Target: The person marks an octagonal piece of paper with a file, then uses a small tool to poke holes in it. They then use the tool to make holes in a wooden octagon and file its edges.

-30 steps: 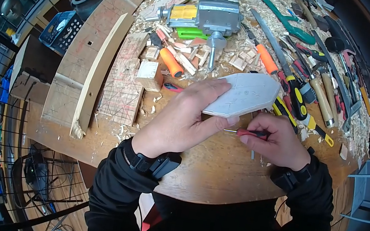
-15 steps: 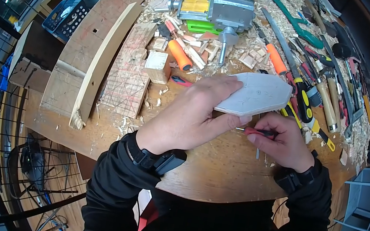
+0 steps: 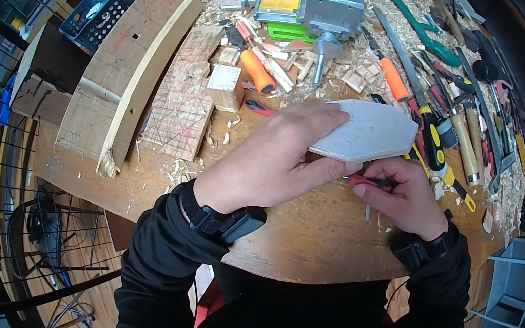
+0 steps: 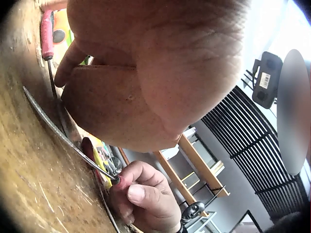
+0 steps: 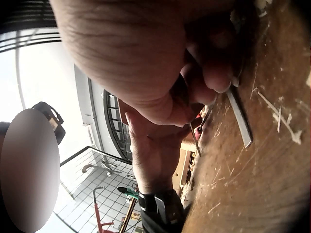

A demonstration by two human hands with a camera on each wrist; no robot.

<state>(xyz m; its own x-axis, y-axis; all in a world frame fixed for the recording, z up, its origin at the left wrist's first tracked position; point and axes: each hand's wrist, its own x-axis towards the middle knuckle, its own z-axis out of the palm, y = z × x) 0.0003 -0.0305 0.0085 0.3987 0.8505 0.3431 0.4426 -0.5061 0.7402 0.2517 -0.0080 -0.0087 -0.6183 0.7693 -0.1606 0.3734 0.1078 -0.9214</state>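
Note:
My left hand (image 3: 271, 155) holds a pale, elongated wooden board (image 3: 374, 132) with cut corners, thumb at its near edge and fingers over the far side. Pencil marks show on its upper face. In the left wrist view the board's underside (image 4: 104, 104) is brown and smooth. My right hand (image 3: 405, 195) pinches the red and black handle (image 3: 369, 181) of a thin file just below the board's near edge. The file's slim, slightly curved blade (image 4: 63, 130) points left, under the board and close over the table. A flat metal strip (image 5: 239, 119) lies on the table beneath my right hand.
A grey vise (image 3: 331, 10) stands ahead among shavings and wood scraps. Files, chisels and a green-handled tool (image 3: 435, 47) crowd the right. On the left lie a marked plank (image 3: 179, 103), a wooden block (image 3: 225, 86) and a long curved strip (image 3: 143, 90).
The head view has shifted a little. My right hand has moved the file leftward, so its handle now sits right by my left thumb and less shaft shows. The left hand keeps its hold.

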